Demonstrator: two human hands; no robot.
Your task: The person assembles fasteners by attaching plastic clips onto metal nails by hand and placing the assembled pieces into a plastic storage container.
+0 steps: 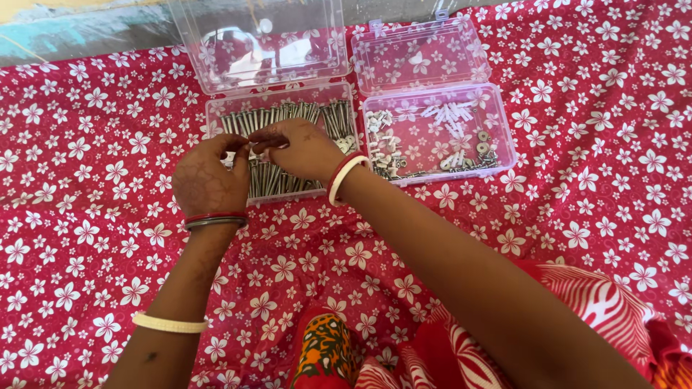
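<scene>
left hand (209,176) and right hand (303,150) meet over the left clear box (216,115), which is packed with long metal bolts (288,114) lying side by side. fingertips of both hands come together at a small item between them, just above the bolts; it appears to be one bolt pinched at both ends, though the fingers hide most of it. left grip: thumb and forefinger closed together on that piece. right grip: fingers curled down and closed on the other end of it, as far as can be seen.

the right clear box (504,130) sits touching beside the first and holds white plastic plugs (450,114), washers and small screws (382,144). both hinged lids (267,43) stand open behind the boxes. everything rests on a red cloth with white flowers (86,216), which covers the surface below.

assessment: the pinch is best kept low over the open box so that a dropped piece lands among the bolts and not on the busy cloth, where it would be hard to spot. one hand should hold steady while the other turns or pulls. the wrists need to stay clear of the thin box wall, which looks light enough to tip
</scene>
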